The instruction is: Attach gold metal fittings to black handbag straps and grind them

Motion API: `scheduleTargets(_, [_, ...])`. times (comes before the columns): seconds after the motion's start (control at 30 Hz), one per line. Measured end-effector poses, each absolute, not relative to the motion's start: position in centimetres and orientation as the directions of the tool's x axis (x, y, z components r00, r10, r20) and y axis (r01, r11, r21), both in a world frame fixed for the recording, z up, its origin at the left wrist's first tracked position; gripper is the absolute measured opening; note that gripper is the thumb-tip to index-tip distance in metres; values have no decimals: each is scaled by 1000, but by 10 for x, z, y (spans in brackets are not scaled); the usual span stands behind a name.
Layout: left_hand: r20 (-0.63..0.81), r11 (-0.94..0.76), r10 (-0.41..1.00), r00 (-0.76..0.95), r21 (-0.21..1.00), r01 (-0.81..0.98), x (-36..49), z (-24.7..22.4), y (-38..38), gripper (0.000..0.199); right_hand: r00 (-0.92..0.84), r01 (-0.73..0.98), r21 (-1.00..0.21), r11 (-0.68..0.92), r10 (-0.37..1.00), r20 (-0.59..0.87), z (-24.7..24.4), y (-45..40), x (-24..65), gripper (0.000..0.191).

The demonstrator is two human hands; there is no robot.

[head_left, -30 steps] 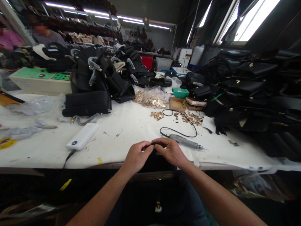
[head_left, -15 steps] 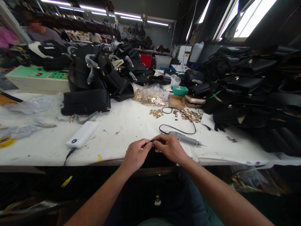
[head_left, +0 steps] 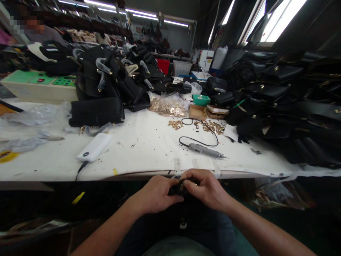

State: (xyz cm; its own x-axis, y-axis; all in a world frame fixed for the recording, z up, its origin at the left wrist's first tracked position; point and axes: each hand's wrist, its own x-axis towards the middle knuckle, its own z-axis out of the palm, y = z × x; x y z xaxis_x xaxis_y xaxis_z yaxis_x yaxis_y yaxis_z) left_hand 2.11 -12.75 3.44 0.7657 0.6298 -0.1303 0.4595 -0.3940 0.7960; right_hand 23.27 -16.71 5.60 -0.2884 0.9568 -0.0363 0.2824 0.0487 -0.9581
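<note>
My left hand (head_left: pixel 160 193) grips the left side of a black leather piece (head_left: pixel 176 190) just off the table's front edge, over my lap. On its right side, my right hand (head_left: pixel 204 186) pinches the same piece with thumb and fingers, and a small gold-coloured fitting shows between the hands. Beyond them a grey electric screwdriver (head_left: pixel 205 150) lies on the white table (head_left: pixel 144 142), its cable looped behind it. Small gold metal plates (head_left: pixel 213 127) are scattered farther back. Dark material hangs below my hands; its outline is hard to make out.
A white power bank (head_left: pixel 94 147) with a cable lies at the left. Behind stand black bags (head_left: pixel 97 112), a bag of gold parts (head_left: pixel 169 105), a cardboard box (head_left: pixel 197 112) and a green box (head_left: pixel 201 100). More black bags (head_left: pixel 282 103) are piled at the right. A person is at the far left.
Both hands have moved down and toward my body, from over the table's edge to in front of it. The left hand's fingers have spread around the black piece. The view has shifted slightly.
</note>
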Motion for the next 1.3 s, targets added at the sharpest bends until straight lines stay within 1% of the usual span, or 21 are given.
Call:
scheduleTargets(0.07, [-175,-284,604,778,864,415,26,26,-118,25,-248,166,-975,-150,950,-189,45,-154,234,14])
scheduleTargets(0.13, [-223,-190,573,789,900,393,30,16,-109,31,-227,85,-966,-246,939,-259,34,-139,234,18])
scheduleTargets(0.27, [-323,-55,621,714,891,451,29,0,-98,49,-195,50,-964,-261,944,-266,24,-114,231,22])
scheduleTargets(0.37, [-395,19,615,682,873,488,23,1,-94,56,-243,57,-962,-269,930,-274,29,-104,229,20])
scheduleTargets(0.47, [-469,27,541,698,840,543,22,7,-87,58,-325,106,-961,-256,904,-277,36,-96,230,17])
scheduleTargets(0.53, [-471,-16,529,706,826,563,26,8,-81,58,-328,171,-952,-253,897,-297,34,-90,233,13])
scheduleTargets(0.6, [-451,-57,556,698,817,573,33,5,-76,58,-285,206,-936,-286,897,-337,25,-84,236,10])
scheduleTargets(0.7, [-426,-85,614,665,802,592,42,-3,-76,60,-222,156,-910,-384,884,-411,4,-79,238,8])
scheduleTargets(0.8, [-371,-110,702,608,788,606,44,-10,-84,60,-205,115,-886,-449,862,-463,-13,-77,236,8])
scheduleTargets(0.87, [-317,-138,762,565,773,620,42,-11,-90,55,-213,108,-885,-452,859,-465,-19,-75,232,8])
scheduleTargets(0.97, [-234,-227,839,492,671,706,40,-10,-96,44,-218,152,-893,-424,867,-448,-21,-69,226,8])
scheduleTargets(1.07, [-176,-303,884,433,490,817,40,-9,-100,38,-198,216,-884,-415,868,-456,-21,-64,223,8])
scheduleTargets(1.17, [-78,-393,893,443,341,854,40,-9,-102,31,-167,241,-868,-435,862,-479,-19,-61,222,6])
scheduleTargets(1.23, [15,-426,896,444,315,848,40,-11,-102,22,-150,251,-862,-441,862,-485,-18,-60,221,6])
scheduleTargets(1.3, [101,-440,896,433,335,833,39,-16,-101,13,-140,264,-858,-441,862,-487,-20,-59,221,7])
